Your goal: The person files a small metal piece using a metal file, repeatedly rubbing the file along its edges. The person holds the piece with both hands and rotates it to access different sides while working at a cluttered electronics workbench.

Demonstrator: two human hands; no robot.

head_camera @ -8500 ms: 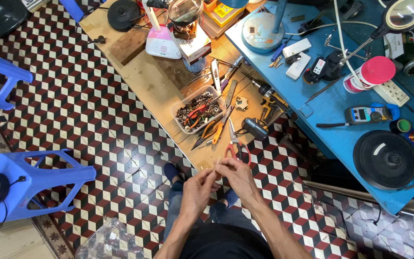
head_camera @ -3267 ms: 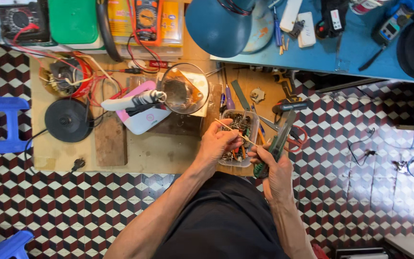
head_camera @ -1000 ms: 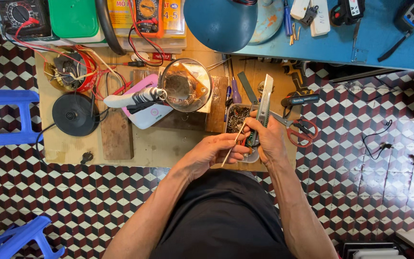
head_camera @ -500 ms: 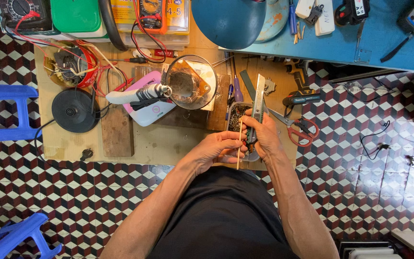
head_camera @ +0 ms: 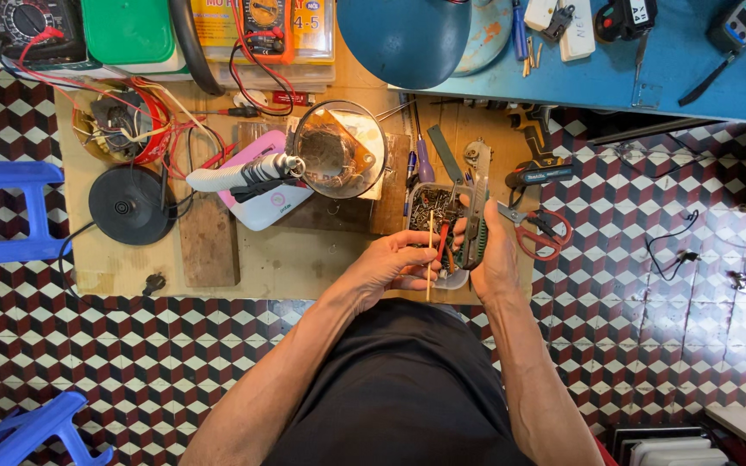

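My left hand (head_camera: 392, 261) pinches a thin wooden stick (head_camera: 430, 255) that stands nearly upright over the near edge of the low wooden board (head_camera: 304, 259). My right hand (head_camera: 492, 259) grips a long grey-green tool (head_camera: 477, 207), its tip pointing away from me. Both hands meet just in front of a clear plastic tray (head_camera: 432, 207) filled with small metal parts and red-handled pliers. Which part of the tool the stick touches is hidden by my fingers.
A round magnifier on a flexible white arm (head_camera: 338, 148) stands left of the tray. Red-handled scissors (head_camera: 539, 231) lie to the right. A black disc (head_camera: 131, 204), tangled red wires (head_camera: 123, 129), multimeters and a blue table (head_camera: 649, 52) fill the far side. Blue stools (head_camera: 2, 211) stand left.
My hands have stayed together at the tray. The stick has swung from slanted to nearly upright, and the view has shifted slightly.
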